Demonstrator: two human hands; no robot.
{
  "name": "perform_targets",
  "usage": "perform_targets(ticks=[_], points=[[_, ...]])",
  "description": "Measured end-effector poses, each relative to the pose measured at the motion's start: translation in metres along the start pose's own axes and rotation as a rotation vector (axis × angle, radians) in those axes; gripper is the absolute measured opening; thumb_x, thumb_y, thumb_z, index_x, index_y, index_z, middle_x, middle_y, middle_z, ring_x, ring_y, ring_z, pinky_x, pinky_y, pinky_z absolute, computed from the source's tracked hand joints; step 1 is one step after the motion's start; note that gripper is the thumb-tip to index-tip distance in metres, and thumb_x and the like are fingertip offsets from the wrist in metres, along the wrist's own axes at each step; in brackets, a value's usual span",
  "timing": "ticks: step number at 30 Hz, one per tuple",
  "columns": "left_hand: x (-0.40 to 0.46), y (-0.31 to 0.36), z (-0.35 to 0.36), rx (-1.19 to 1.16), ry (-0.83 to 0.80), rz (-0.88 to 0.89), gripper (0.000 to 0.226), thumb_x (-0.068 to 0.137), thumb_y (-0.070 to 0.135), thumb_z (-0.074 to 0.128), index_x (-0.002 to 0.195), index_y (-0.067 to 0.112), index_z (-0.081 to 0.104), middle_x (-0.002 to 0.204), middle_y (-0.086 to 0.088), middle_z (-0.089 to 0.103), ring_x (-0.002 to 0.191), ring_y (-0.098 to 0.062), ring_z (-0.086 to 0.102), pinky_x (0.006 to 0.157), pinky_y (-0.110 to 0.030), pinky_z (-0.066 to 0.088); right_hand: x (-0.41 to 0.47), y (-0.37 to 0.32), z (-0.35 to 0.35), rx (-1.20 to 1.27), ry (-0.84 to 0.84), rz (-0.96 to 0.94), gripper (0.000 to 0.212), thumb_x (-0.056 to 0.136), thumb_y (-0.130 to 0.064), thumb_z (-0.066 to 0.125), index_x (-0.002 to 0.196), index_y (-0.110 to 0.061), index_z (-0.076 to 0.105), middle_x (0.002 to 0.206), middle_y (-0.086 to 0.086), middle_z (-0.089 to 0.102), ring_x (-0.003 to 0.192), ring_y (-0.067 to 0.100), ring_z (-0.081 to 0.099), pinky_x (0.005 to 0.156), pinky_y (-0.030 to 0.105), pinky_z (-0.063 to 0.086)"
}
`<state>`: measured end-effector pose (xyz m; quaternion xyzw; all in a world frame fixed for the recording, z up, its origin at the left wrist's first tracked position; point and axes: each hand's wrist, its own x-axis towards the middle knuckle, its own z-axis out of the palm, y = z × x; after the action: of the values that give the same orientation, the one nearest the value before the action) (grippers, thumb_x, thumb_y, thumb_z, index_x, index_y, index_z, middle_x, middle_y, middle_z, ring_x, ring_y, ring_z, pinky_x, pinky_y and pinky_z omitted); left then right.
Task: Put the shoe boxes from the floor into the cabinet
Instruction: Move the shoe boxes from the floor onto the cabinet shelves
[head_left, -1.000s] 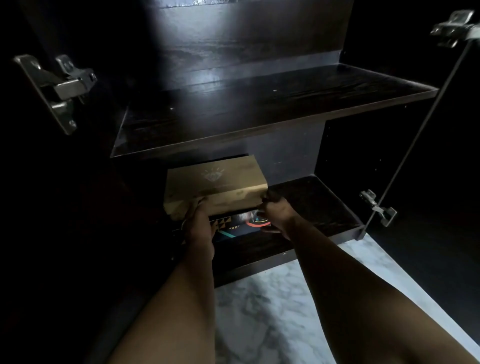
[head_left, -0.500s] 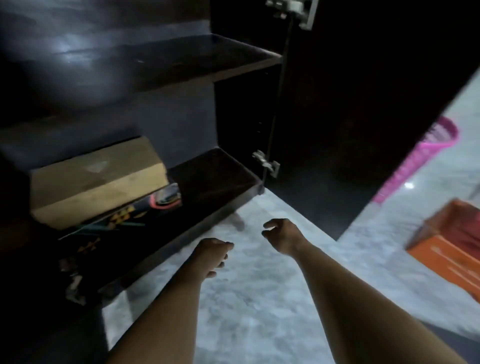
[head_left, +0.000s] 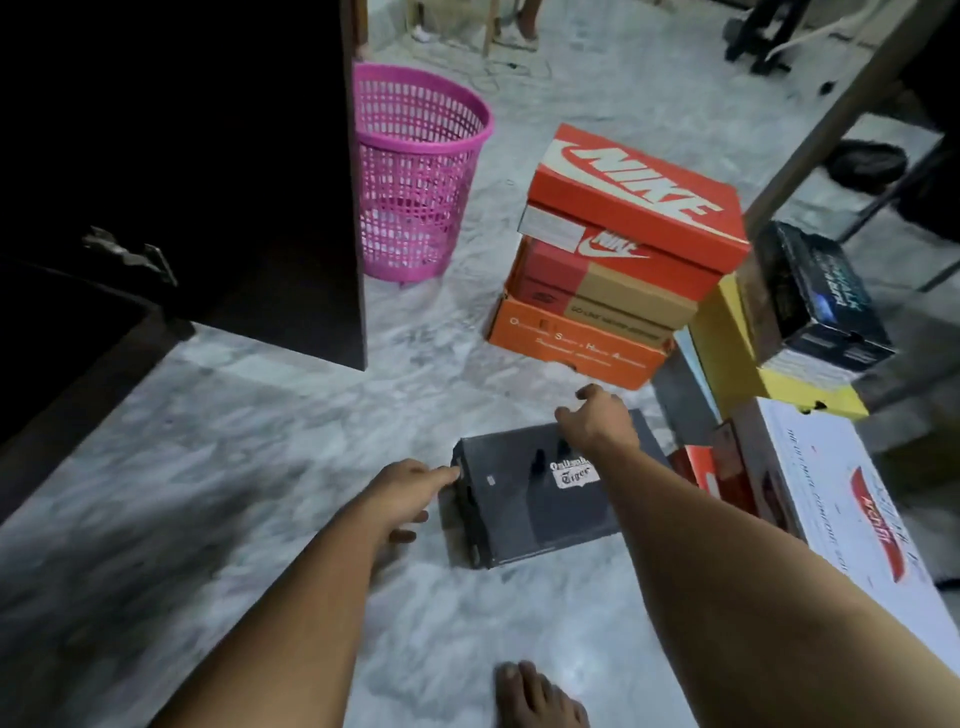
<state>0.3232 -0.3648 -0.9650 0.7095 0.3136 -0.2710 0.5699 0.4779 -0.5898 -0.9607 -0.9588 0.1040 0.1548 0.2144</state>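
Note:
A dark grey shoe box (head_left: 524, 499) with a white label lies flat on the marble floor in front of me. My left hand (head_left: 405, 488) reaches to its left end, fingers extended and touching the corner. My right hand (head_left: 597, 423) hovers over the box's far edge with fingers loosely spread, holding nothing. Behind it stands a stack of orange shoe boxes (head_left: 618, 249), topped by a Nike box. The dark cabinet (head_left: 62, 364) is at the left, its door (head_left: 260, 171) swung open.
A pink mesh basket (head_left: 415, 171) stands beside the open door. At the right are a long white box (head_left: 852, 525), a yellow box (head_left: 737, 348) and a black box (head_left: 810, 291) on top. My bare foot (head_left: 535, 696) is at the bottom.
Both hands let go of the tan box inside the cabinet and pulled out. My view swung right to the floor, and my hands now reach the dark grey box.

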Motion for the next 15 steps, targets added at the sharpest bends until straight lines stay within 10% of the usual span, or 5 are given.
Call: perform_targets(ticks=[5,9,15], points=[[0.011,0.002,0.042,-0.007,-0.063,-0.024,0.038,0.089,0.056,0.065,0.111,0.031,0.048,0.119,0.005,0.057,0.111,-0.022,0.063,0.1,-0.046,0.054,0.012,0.087,0.0,-0.038,-0.045,0.203,0.129,0.05,-0.092,0.064,0.154,-0.023,0.03,0.154,0.016,0.039,0.14,0.043,0.041,0.114,0.059,0.038],[0.018,-0.006,0.058,-0.041,-0.069,0.018,0.016,0.097,0.046,0.06,0.107,0.036,0.053,0.098,0.015,0.062,0.093,-0.013,0.064,0.099,-0.039,0.053,-0.003,0.094,0.0,-0.111,-0.049,0.236,0.146,0.042,-0.091,0.074,0.159,-0.03,0.012,0.161,0.017,0.024,0.149,0.043,0.023,0.117,0.064,0.023],[0.037,-0.043,0.051,-0.203,0.135,0.05,0.065,0.09,0.036,0.073,0.145,0.023,0.042,0.134,-0.002,0.064,0.104,-0.021,0.061,0.089,-0.029,0.045,0.001,0.072,0.01,-0.01,-0.226,0.203,0.141,0.028,-0.089,0.079,0.14,-0.009,0.05,0.138,0.014,0.06,0.125,0.033,0.058,0.102,0.04,0.051]])
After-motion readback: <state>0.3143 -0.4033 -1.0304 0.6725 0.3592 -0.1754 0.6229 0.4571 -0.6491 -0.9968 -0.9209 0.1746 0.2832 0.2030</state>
